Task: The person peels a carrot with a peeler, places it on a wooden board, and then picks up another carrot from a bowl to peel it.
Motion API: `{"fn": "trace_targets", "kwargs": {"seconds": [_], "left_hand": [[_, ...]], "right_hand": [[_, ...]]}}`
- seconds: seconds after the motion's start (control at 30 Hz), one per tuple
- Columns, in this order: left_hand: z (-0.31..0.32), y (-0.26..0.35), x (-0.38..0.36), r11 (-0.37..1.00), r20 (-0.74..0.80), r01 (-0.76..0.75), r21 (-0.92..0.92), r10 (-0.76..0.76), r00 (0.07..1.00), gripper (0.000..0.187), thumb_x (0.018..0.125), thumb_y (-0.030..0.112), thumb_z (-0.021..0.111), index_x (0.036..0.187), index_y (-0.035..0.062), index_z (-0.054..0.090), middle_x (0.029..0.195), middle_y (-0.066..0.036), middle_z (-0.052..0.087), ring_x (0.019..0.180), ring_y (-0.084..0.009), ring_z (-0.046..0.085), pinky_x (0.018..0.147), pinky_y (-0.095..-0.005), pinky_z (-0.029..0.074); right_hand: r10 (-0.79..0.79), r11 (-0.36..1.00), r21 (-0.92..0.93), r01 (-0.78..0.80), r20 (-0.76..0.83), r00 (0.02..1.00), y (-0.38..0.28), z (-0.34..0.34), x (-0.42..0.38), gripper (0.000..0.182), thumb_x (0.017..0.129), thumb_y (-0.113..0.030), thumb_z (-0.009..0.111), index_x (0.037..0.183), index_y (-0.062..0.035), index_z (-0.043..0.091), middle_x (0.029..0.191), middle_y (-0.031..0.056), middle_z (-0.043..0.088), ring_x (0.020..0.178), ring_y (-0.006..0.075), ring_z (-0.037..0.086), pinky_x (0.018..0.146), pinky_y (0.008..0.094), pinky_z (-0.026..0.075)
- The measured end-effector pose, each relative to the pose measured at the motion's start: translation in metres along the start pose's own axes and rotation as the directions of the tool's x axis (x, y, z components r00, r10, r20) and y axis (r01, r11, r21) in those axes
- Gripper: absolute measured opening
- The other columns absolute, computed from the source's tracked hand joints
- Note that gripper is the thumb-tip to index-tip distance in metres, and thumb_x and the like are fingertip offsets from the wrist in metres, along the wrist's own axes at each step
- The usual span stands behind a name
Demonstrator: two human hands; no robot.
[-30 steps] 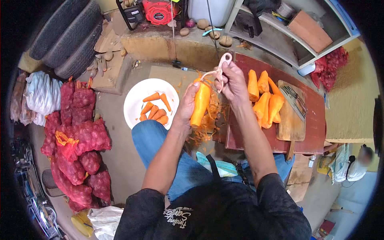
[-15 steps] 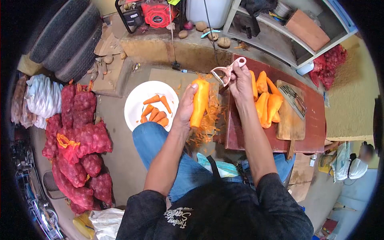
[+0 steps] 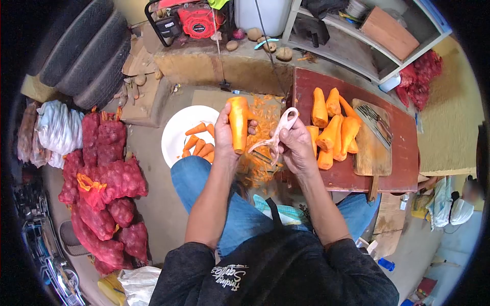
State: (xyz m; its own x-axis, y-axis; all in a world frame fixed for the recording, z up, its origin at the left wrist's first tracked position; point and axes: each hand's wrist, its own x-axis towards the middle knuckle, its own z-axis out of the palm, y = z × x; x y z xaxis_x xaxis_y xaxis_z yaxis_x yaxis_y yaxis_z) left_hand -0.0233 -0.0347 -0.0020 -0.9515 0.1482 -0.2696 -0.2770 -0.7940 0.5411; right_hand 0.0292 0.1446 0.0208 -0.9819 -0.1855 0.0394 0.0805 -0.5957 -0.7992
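Note:
A thick peeled carrot point(image 3: 238, 125) stands nearly upright in my left hand point(image 3: 223, 133), whose fingers wrap round behind it. My right hand point(image 3: 298, 149) grips a pale pink peeler point(image 3: 285, 122), its blade end pointing left toward the carrot but apart from it. Orange peelings point(image 3: 261, 166) lie on the ground below and between my hands. To the left, a white basin point(image 3: 173, 130) holds several smaller carrots point(image 3: 199, 145). On the red-brown table point(image 3: 306, 84) at my right rest several peeled carrots point(image 3: 337, 132).
A wooden cutting board point(image 3: 365, 158) with a knife point(image 3: 380, 127) lies on the table. Red mesh sacks of onions point(image 3: 109, 183) are piled at left, below stacked tires point(image 3: 87, 46). A red generator point(image 3: 199, 23) and a grey shelf point(image 3: 337, 48) stand at the back.
My right hand has lowered and moved left with the peeler, closer to the carrot. My left hand has shifted slightly left and up, and its fingers now show past the carrot's right side.

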Motion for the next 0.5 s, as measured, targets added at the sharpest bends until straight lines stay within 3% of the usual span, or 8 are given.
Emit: {"fn": "trace_targets", "kwargs": {"seconds": [0.07,0.17,0.37,0.43,0.5], "left_hand": [[-0.008,-0.002,0.003,0.999,0.069,0.038,-0.005,-0.037,0.997,0.044,0.1,0.047,0.051,0.114,0.0059,0.058,0.089,-0.011,0.064,0.066,-0.0224,0.066,0.052,-0.0333,0.057],[-0.011,-0.009,0.006,0.993,0.046,0.115,-0.016,-0.114,0.992,0.044,0.101,0.048,0.05,0.113,0.0068,0.058,0.088,-0.012,0.064,0.064,-0.0212,0.065,0.05,-0.0302,0.055],[0.016,-0.006,-0.011,0.996,0.04,0.094,0.004,-0.094,0.995,0.048,0.102,0.05,0.049,0.113,0.0039,0.055,0.083,-0.012,0.065,0.057,-0.0245,0.068,0.044,-0.0361,0.059],[0.014,-0.008,-0.008,0.992,0.088,0.111,-0.067,-0.105,0.991,0.048,0.102,0.049,0.049,0.114,0.0028,0.054,0.083,-0.012,0.065,0.056,-0.0264,0.069,0.042,-0.0394,0.06],[0.005,-0.005,-0.007,0.988,0.248,0.15,-0.034,-0.137,0.959,0.047,0.102,0.048,0.051,0.112,0.0021,0.055,0.086,-0.011,0.067,0.06,-0.0243,0.069,0.048,-0.0366,0.061]], "right_hand": [[-0.016,1.0,-0.015,0.016,-0.014,1.0,-0.002,0.004,-0.002,0.036,0.092,-0.025,0.074,0.113,-0.0068,0.052,0.085,0.0074,0.064,0.063,0.013,0.061,0.052,0.0242,0.049],[-0.016,0.998,-0.056,0.016,0.014,1.0,-0.002,0.018,-0.001,0.037,0.092,-0.025,0.075,0.113,-0.0061,0.051,0.084,0.0067,0.064,0.062,0.0126,0.061,0.052,0.0228,0.048],[0.019,0.999,-0.028,-0.016,0.108,0.994,0.008,0.02,0.013,0.029,0.094,-0.023,0.071,0.109,-0.0041,0.054,0.081,0.0039,0.063,0.062,0.01,0.06,0.052,0.0205,0.045],[0.035,0.999,0.023,-0.039,0.144,0.989,0.008,0.02,0.019,0.028,0.095,-0.022,0.071,0.109,-0.0038,0.054,0.081,0.0046,0.063,0.061,0.0107,0.06,0.051,0.0224,0.046],[0.039,0.993,0.101,-0.058,0.18,0.983,0.005,0.021,0.029,0.027,0.095,-0.021,0.069,0.108,-0.0038,0.054,0.08,0.0054,0.063,0.06,0.0115,0.06,0.05,0.0251,0.049]]}}
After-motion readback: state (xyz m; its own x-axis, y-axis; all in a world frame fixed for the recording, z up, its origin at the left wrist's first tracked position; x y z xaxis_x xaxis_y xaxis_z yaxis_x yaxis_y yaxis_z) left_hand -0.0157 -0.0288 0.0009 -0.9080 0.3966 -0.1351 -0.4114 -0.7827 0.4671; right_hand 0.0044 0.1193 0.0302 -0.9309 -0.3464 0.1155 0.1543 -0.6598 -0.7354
